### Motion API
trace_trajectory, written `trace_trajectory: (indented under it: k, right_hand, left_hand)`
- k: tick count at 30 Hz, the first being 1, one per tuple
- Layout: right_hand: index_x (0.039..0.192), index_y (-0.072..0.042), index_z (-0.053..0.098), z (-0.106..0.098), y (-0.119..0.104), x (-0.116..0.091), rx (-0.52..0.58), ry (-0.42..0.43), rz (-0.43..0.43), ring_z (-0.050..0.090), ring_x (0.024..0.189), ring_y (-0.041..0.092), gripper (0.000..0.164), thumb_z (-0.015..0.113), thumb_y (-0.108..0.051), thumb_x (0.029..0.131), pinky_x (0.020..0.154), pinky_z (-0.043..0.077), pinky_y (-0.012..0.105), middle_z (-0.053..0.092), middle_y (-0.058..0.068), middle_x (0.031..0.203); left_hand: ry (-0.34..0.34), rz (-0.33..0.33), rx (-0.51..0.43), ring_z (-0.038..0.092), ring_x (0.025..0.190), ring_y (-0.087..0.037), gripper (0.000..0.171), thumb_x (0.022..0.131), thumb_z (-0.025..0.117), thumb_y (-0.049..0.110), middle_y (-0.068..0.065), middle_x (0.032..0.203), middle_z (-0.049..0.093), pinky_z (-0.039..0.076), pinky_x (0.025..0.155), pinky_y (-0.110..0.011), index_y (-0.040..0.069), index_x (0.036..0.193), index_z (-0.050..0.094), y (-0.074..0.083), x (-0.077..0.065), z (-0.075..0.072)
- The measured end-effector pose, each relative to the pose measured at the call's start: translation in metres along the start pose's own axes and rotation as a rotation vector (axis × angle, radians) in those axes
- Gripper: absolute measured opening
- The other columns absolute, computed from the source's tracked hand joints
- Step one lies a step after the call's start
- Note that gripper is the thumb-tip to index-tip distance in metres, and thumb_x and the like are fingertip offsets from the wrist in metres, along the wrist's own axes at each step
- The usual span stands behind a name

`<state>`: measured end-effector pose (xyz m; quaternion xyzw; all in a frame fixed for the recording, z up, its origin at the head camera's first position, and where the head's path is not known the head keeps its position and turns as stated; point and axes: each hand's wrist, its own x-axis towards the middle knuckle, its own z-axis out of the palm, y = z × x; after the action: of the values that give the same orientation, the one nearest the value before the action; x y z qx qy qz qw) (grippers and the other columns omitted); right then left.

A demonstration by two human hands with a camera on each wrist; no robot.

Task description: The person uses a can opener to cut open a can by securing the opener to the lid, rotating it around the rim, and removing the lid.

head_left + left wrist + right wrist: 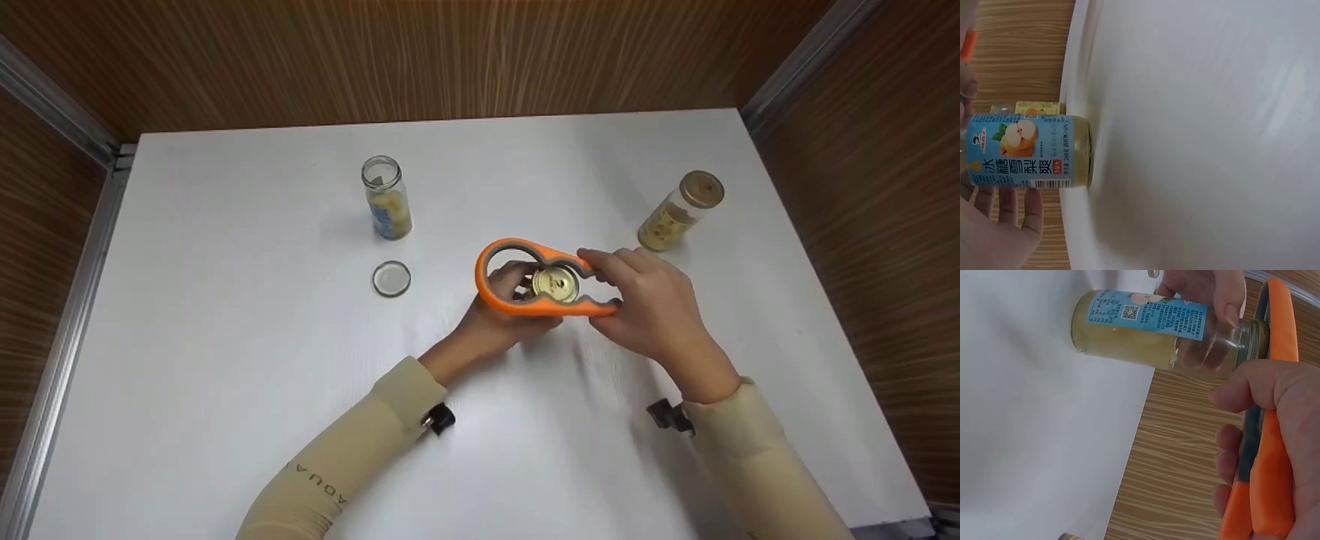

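My left hand [506, 304] grips a glass jar [1134, 332] with a blue label and pale fruit inside, its fingers round the side. In the left wrist view the jar's label [1022, 152] shows pears. A gold lid [556, 284] tops this jar. Around the lid sits an orange and grey jar opener [501, 301], whose two arms spread to either side of it. My right hand [649, 300] holds the opener by its handle ends, thumb on one arm and fingers on the other. The left fingers are partly hidden under the opener.
An uncovered jar [390, 206] with yellowish contents stands at the back left. In front of it a loose lid [391, 279] lies on the white table [225, 300]. Another jar [667, 223] with a gold lid stands at the right. Wood-grain panels [450, 60] surround the table.
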<state>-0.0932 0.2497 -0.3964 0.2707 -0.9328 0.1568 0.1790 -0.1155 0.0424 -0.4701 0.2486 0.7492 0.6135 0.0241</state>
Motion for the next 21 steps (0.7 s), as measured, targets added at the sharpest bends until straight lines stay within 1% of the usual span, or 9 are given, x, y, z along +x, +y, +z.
trace_trajectory:
  k: [3,7,9,11,12,14,18,19,21]
  right_hand:
    - [0.125,-0.017,0.069,0.001,-0.002,0.001,-0.009,-0.018,0.012,0.059,0.078,0.021,0.062,0.076,-0.008,0.064,0.058,0.047,0.039,0.069,0.0,0.088]
    - [0.125,-0.016,0.068,0.001,-0.004,0.002,-0.017,-0.04,0.022,0.058,0.077,0.021,0.061,0.075,-0.008,0.065,0.057,0.046,0.038,0.068,0.0,0.088]
    - [0.125,-0.016,0.068,0.001,-0.005,0.003,-0.025,-0.049,0.024,0.058,0.077,0.021,0.061,0.076,-0.008,0.065,0.057,0.046,0.038,0.068,0.001,0.087]
    - [0.125,-0.016,0.068,0.001,-0.006,0.003,-0.037,-0.056,0.024,0.058,0.077,0.021,0.06,0.077,-0.009,0.065,0.057,0.046,0.038,0.067,0.001,0.086]
    - [0.124,-0.016,0.068,0.001,-0.007,0.004,-0.045,-0.058,0.022,0.058,0.076,0.021,0.06,0.077,-0.01,0.066,0.056,0.046,0.038,0.067,0.001,0.086]
    - [0.122,-0.016,0.069,0.001,-0.008,0.005,-0.057,-0.058,0.018,0.058,0.074,0.021,0.058,0.078,-0.011,0.066,0.055,0.046,0.038,0.066,0.001,0.084]
    - [0.118,-0.015,0.069,0.002,-0.009,0.007,-0.079,-0.059,0.009,0.056,0.071,0.021,0.053,0.077,-0.013,0.066,0.053,0.044,0.038,0.065,0.001,0.08]
    - [0.117,-0.015,0.07,0.002,-0.009,0.007,-0.083,-0.059,0.008,0.056,0.07,0.021,0.052,0.077,-0.014,0.066,0.052,0.044,0.038,0.064,0.001,0.08]
    - [0.115,-0.015,0.07,0.002,-0.009,0.007,-0.093,-0.055,0.007,0.056,0.069,0.021,0.049,0.076,-0.014,0.066,0.05,0.044,0.038,0.063,0.001,0.078]
  left_hand:
    - [0.027,-0.018,0.104,0.059,0.106,0.005,0.056,0.078,0.081,0.021,0.025,0.117,0.065,0.049,0.09,-0.022,0.039,0.127,0.06,-0.003,-0.003,0.001]
    - [0.025,-0.063,0.211,0.057,0.101,0.004,0.06,0.078,0.077,0.024,0.027,0.116,0.062,0.047,0.087,-0.022,0.044,0.131,0.055,-0.002,-0.006,0.004]
    - [0.013,-0.055,0.189,0.056,0.106,0.004,0.063,0.078,0.077,0.023,0.027,0.12,0.061,0.046,0.091,-0.022,0.042,0.133,0.054,-0.002,-0.007,0.006]
    - [0.011,-0.042,0.123,0.055,0.112,0.004,0.065,0.078,0.079,0.02,0.025,0.125,0.06,0.046,0.096,-0.022,0.039,0.135,0.053,-0.002,-0.008,0.01]
    - [0.016,-0.049,0.082,0.055,0.115,0.003,0.067,0.078,0.081,0.019,0.024,0.127,0.059,0.045,0.098,-0.022,0.037,0.137,0.053,-0.002,-0.009,0.012]
    - [0.04,-0.094,0.012,0.054,0.119,0.003,0.069,0.077,0.084,0.017,0.022,0.13,0.058,0.044,0.102,-0.022,0.032,0.138,0.052,0.0,-0.011,0.016]
    - [0.134,-0.223,-0.087,0.057,0.112,0.001,0.066,0.077,0.087,0.02,0.018,0.125,0.061,0.048,0.098,-0.023,0.026,0.133,0.054,0.008,-0.011,0.025]
    - [0.15,-0.246,-0.115,0.058,0.111,0.001,0.065,0.077,0.087,0.019,0.018,0.124,0.062,0.049,0.096,-0.023,0.025,0.133,0.055,0.01,-0.01,0.027]
    - [0.172,-0.258,-0.156,0.059,0.109,0.0,0.06,0.078,0.086,0.017,0.017,0.122,0.064,0.05,0.094,-0.023,0.025,0.13,0.057,0.012,-0.008,0.031]
